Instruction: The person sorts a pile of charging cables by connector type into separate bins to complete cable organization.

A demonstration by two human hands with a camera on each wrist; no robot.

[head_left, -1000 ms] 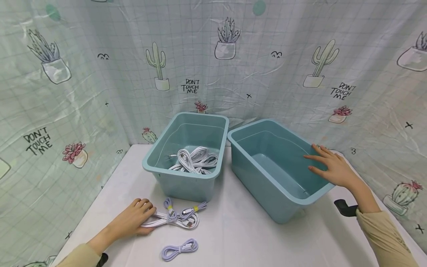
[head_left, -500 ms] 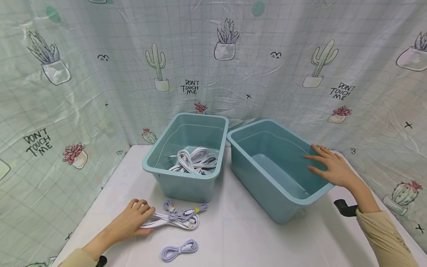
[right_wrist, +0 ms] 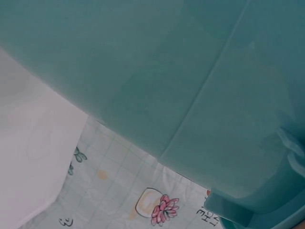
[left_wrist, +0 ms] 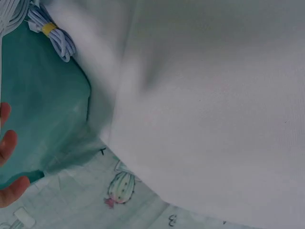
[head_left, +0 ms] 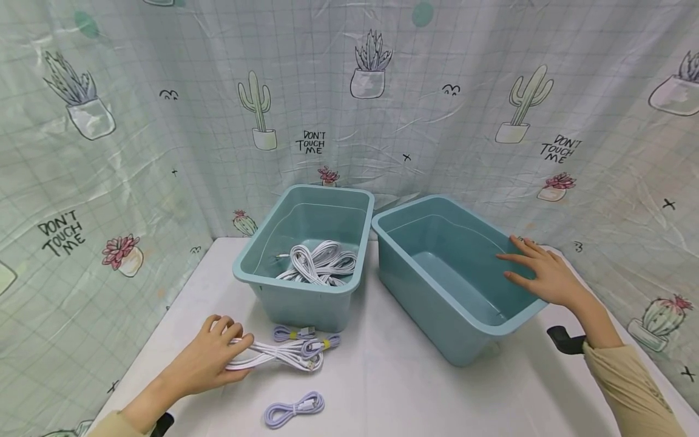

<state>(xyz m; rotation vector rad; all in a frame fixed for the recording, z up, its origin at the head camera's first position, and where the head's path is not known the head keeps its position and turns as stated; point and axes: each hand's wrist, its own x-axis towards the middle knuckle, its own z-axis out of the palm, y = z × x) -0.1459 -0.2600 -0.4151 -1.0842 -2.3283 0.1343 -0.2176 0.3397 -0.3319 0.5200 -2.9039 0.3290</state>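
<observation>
My left hand [head_left: 210, 355] grips one end of a coiled white cable [head_left: 275, 354] at the front left of the table. Against the cable's far side lies a small lavender cable with a yellow tie [head_left: 295, 333]; a second yellow-tied lavender cable [head_left: 321, 345] overlaps its right end. In the left wrist view, part of the white cable [left_wrist: 10, 14] and one lavender bundle [left_wrist: 51, 32] show at the upper left. My right hand [head_left: 543, 276], fingers spread and holding nothing, lies over the right rim of the right teal bin [head_left: 437, 303].
Behind the cables stands the left teal bin [head_left: 306, 306], with several white cables [head_left: 322, 262] inside. Nearer the front lies another lavender cable [head_left: 293, 409] with a pale tie. A patterned curtain [head_left: 207, 121] closes off the back and sides of the white table [head_left: 393, 394].
My left hand has raised its end of the white cable a little. One yellow-tied lavender cable has slid off it toward the left bin. My right hand has stayed still.
</observation>
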